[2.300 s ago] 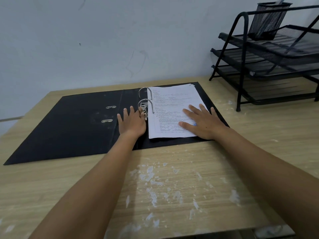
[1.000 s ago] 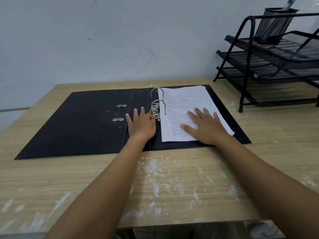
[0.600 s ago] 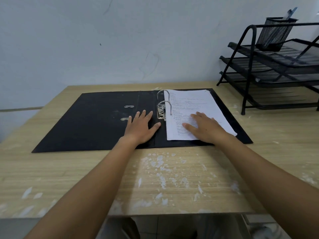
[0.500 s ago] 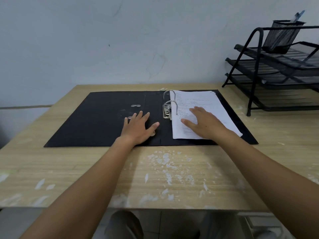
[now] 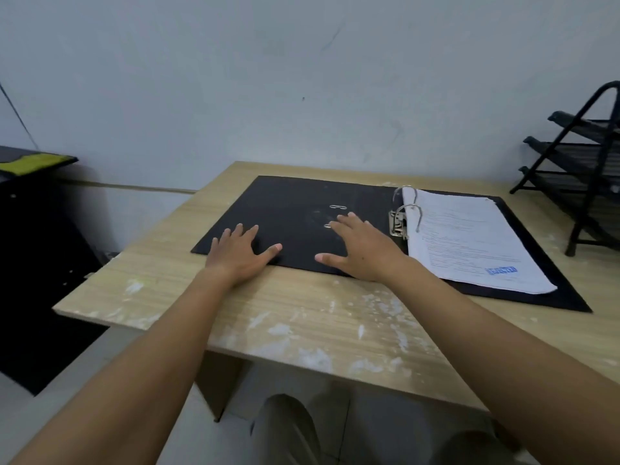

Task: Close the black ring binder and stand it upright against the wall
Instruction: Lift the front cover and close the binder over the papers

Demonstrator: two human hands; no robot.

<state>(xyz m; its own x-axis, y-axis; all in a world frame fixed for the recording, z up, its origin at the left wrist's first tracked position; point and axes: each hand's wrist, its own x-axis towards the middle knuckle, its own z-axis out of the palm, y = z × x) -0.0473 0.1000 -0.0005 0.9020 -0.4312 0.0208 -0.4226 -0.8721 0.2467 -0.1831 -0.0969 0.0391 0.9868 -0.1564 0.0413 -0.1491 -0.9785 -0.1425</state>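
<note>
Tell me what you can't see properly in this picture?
- Printed text on the paper stack: too small and blurred to read.
- Black wire letter tray: cut off by the right edge.
- Ring binder cover under the left hand and right hand: hidden by them.

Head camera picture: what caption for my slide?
Both hands, left and right, lie flat on the open black binder's empty cover.

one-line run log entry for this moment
binder: open flat on desk | papers: on rings | left hand: flat on cover | right hand: flat on cover | closing: not begun
</note>
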